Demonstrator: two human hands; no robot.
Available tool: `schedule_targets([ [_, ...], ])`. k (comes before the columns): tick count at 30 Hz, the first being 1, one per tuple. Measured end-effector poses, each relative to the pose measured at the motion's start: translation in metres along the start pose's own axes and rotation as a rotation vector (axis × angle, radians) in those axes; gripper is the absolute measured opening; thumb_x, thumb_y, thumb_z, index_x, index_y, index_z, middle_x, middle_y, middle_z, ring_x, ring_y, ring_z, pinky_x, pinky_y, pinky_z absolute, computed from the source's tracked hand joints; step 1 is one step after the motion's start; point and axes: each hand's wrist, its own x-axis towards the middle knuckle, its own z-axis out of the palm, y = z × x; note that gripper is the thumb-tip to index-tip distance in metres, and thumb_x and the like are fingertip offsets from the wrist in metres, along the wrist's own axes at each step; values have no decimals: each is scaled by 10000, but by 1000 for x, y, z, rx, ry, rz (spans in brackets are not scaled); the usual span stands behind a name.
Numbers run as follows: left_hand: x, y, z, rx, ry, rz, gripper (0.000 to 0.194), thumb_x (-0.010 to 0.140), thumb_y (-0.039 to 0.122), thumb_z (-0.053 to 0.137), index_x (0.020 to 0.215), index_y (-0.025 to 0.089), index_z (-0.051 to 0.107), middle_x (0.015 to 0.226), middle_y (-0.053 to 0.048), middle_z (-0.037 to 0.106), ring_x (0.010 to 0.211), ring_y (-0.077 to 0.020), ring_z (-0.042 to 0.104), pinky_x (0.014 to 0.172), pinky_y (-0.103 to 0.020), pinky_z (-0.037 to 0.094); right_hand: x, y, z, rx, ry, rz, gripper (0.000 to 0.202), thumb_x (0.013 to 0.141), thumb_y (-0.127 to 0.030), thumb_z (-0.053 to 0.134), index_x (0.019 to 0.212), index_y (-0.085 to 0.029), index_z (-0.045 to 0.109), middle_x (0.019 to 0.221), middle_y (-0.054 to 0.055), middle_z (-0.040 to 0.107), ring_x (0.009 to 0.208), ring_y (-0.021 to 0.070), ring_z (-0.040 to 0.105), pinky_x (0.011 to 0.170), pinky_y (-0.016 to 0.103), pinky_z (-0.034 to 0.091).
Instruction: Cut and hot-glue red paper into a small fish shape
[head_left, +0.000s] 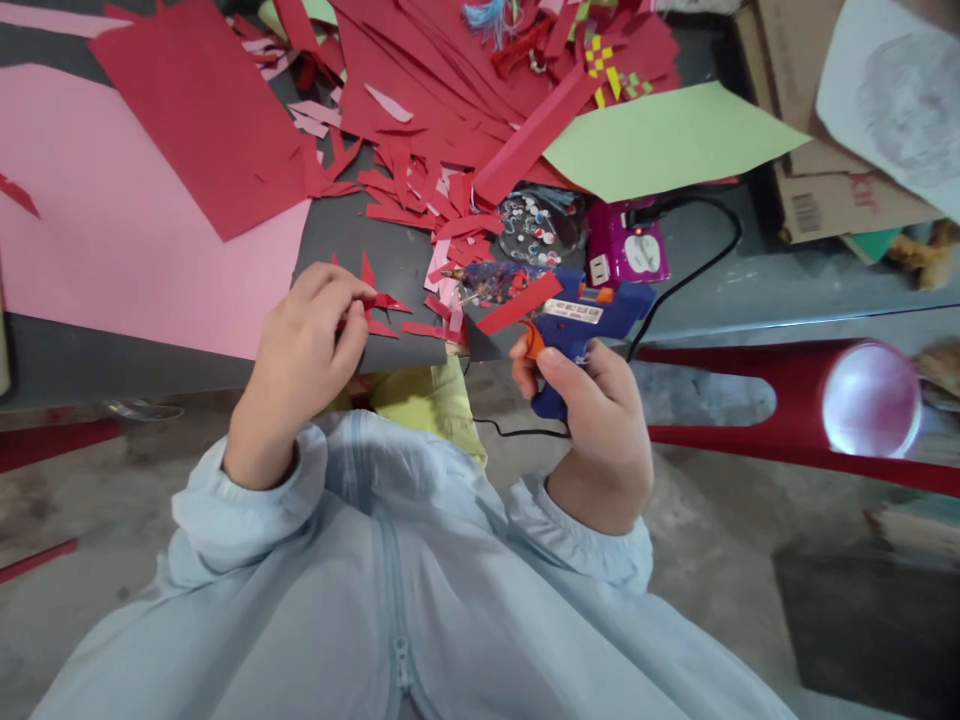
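My right hand (592, 405) is wrapped round the handle of a blue hot glue gun (574, 318), its fingers by the orange trigger. The gun's nozzle points left over the table edge. A straight red paper strip (520, 304) lies across the gun's front; I cannot tell what holds it there. My left hand (311, 335) is closed, thumb and fingertips together on a pointed red paper piece (369, 290) at the table's front edge. Part of that piece is hidden behind the fingers. Small red scraps (424, 329) lie just right of it.
Red paper cuttings (420, 180) and larger red sheets (202, 110) cover the table's back. A pink sheet (135, 230) lies left. At right are a dish of small beads (541, 228), a purple power socket (626, 245) with a black cable, and a pale green sheet (667, 140).
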Motion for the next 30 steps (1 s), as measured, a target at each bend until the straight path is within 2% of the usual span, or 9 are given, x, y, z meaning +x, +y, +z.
schedule_targets([
  [8,-7,-1,4,140,-68,152,331,971,218,433,1185,173,682,1128,-130,662,1010,-265,622,909,-434,548,3,5,-3,-15,-6,-15,239,908,-452,569,852,-238,658,663,8,542,616,161,499,598,322,436],
  [12,-8,2,5,194,-61,160,338,959,208,468,1201,131,692,1124,-151,667,986,-276,607,878,-418,543,6,7,-4,29,-12,-40,207,903,-420,594,842,-236,665,663,1,548,613,150,498,598,315,433],
  [18,-7,6,3,187,-129,105,339,953,233,455,1209,234,676,1151,-136,631,1012,-302,594,885,-477,520,9,7,-4,18,-17,-14,216,901,-418,599,833,-227,673,661,2,551,618,151,508,598,316,437],
  [30,-9,11,6,358,-150,171,342,945,195,488,1249,222,643,1142,-143,576,984,-282,570,850,-445,520,14,15,-5,96,-47,-78,185,914,-388,634,846,-225,688,656,-17,573,595,122,509,554,273,436],
])
